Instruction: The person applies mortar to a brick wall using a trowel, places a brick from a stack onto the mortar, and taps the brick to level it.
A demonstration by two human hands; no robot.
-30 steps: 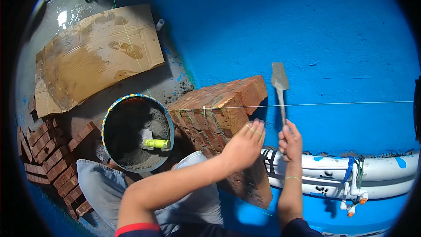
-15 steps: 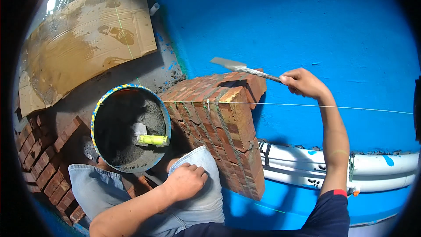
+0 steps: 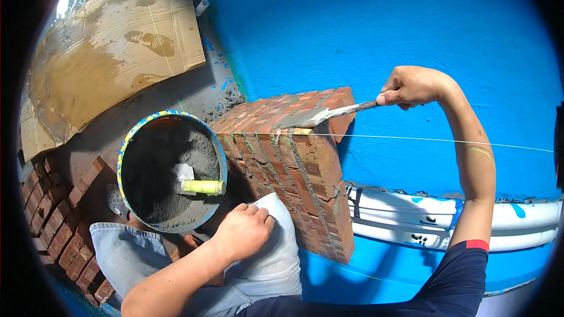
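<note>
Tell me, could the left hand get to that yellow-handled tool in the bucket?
Probably yes: the left hand rests on the knee beside the open bucket, and nothing covers the yellow-handled tool.

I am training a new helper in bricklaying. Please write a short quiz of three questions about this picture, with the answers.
1. True or false: the right hand holds the trowel with its blade lying on top of the brick pillar.
2. Where does the left hand rest?
A. on the person's knee
B. inside the bucket
C. on the cardboard
3. Fill in: a tool with a ____ handle lies in the mortar bucket.

Key
1. True.
2. A. The left hand lies on the knee, in light jeans, beside the pillar.
3. Yellow: the tool lies on the grey mortar.
</note>
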